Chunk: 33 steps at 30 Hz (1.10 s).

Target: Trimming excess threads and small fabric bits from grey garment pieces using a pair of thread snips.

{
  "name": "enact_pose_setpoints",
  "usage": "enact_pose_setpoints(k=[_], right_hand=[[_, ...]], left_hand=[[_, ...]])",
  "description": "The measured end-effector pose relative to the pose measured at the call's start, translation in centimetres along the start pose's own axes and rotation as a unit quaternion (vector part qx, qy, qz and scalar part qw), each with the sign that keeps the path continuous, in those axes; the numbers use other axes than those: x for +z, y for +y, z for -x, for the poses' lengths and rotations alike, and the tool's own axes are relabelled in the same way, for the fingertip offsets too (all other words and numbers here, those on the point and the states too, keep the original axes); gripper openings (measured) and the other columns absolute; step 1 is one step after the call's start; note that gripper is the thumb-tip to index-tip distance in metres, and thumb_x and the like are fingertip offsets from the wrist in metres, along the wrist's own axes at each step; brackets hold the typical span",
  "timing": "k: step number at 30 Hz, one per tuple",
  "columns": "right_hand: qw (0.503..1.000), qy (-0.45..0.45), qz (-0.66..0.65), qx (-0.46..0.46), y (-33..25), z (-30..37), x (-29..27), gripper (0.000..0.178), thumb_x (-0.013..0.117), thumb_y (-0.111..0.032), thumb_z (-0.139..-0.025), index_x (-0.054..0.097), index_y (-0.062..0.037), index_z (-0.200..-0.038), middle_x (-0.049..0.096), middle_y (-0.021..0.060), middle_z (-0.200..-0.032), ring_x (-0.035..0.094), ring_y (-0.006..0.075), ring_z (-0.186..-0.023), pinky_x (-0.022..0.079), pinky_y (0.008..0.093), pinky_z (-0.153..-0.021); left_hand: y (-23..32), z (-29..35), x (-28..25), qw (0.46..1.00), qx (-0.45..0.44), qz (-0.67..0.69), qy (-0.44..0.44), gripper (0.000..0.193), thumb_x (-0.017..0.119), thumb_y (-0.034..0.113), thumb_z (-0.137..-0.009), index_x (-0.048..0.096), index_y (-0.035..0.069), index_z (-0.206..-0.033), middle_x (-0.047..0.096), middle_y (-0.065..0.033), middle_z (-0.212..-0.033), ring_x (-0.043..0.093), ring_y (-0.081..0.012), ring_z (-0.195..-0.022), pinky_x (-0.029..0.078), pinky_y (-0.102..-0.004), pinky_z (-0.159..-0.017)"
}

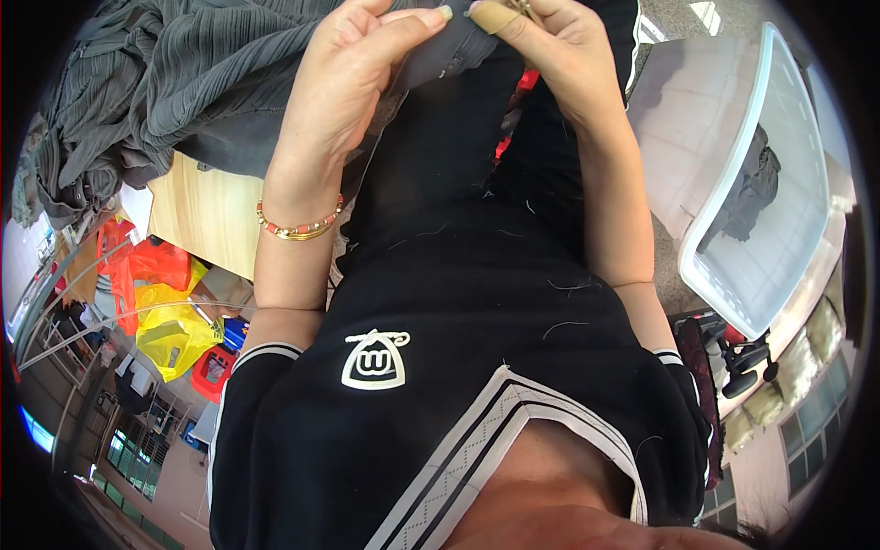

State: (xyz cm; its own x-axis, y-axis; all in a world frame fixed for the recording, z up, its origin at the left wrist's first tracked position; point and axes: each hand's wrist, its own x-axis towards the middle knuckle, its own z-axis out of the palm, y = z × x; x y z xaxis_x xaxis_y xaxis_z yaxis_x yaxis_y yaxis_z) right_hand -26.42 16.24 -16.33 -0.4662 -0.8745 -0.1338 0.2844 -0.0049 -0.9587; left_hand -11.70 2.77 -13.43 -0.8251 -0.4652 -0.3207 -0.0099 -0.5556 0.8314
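At the top edge, my left hand (353,69) is closed, thumb and fingers pinching a dark grey piece of fabric (449,57). A bracelet of beads and gold bands circles that wrist. Close beside it, my right hand (564,46) is also closed, its thumb wrapped in a tan covering (495,16). A small brass-coloured metal bit shows at its fingers, but the picture's edge cuts it off and I cannot tell what it is. The fabric hangs between the hands, above my lap. A heap of pleated dark grey cloth (202,69) lies to the left.
At the right stands a translucent white plastic bin (765,266) with a dark grey scrap of cloth (752,183) inside. On the left are a light wooden board (206,211), a red plastic bag (151,261) and a yellow plastic bag (174,335).
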Motion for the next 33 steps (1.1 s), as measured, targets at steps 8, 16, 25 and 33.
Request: enact_pose_setpoints(k=[8,16,25,33], right_hand=[[0.998,0.04,-0.025,-0.032,-0.1,-0.7,0.1,0.014,0.071,-0.009,-0.098,0.067,-0.0049,-0.085,0.06,-0.0084,-0.077,0.049,-0.0001,-0.068,0.037,0.018,-0.059],[0.994,0.043,0.07,-0.073,-0.9,0.8,0.7,0.008,0.071,-0.002,-0.096,0.065,-0.0017,-0.101,0.059,-0.008,-0.081,0.047,-0.0019,-0.068,0.033,0.0162,-0.059],[0.916,0.025,0.318,-0.242,-1.4,4.8,0.2,0.031,0.084,-0.013,-0.083,0.077,-0.0063,-0.113,0.062,0.0017,-0.075,0.058,0.0078,-0.063,0.044,0.0235,-0.056],[0.886,0.036,0.362,-0.287,-1.5,4.4,0.2,0.033,0.086,-0.014,-0.079,0.079,-0.0075,-0.11,0.06,0.002,-0.072,0.057,0.0091,-0.058,0.043,0.0244,-0.051]], left_hand=[[-0.8,1.4,-2.9,0.992,-0.002,-0.119,-0.033,0.039,0.062,0.003,-0.099,0.056,-0.005,-0.137,0.074,-0.012,-0.112,0.07,-0.0112,-0.102,0.053,-0.024,-0.094],[0.2,2.7,-2.2,0.995,0.046,-0.093,-0.012,0.041,0.061,0.001,-0.099,0.054,-0.006,-0.139,0.074,-0.013,-0.112,0.07,-0.0124,-0.102,0.052,-0.0241,-0.095],[0.5,2.9,-1.4,0.995,0.062,-0.083,-0.011,0.041,0.061,0.001,-0.099,0.054,-0.005,-0.139,0.075,-0.0117,-0.109,0.07,-0.0114,-0.101,0.052,-0.0234,-0.094],[0.5,2.9,-1.3,0.991,0.083,-0.105,-0.011,0.04,0.06,0.0,-0.099,0.055,-0.005,-0.138,0.075,-0.0117,-0.11,0.07,-0.011,-0.1,0.052,-0.0236,-0.093]])
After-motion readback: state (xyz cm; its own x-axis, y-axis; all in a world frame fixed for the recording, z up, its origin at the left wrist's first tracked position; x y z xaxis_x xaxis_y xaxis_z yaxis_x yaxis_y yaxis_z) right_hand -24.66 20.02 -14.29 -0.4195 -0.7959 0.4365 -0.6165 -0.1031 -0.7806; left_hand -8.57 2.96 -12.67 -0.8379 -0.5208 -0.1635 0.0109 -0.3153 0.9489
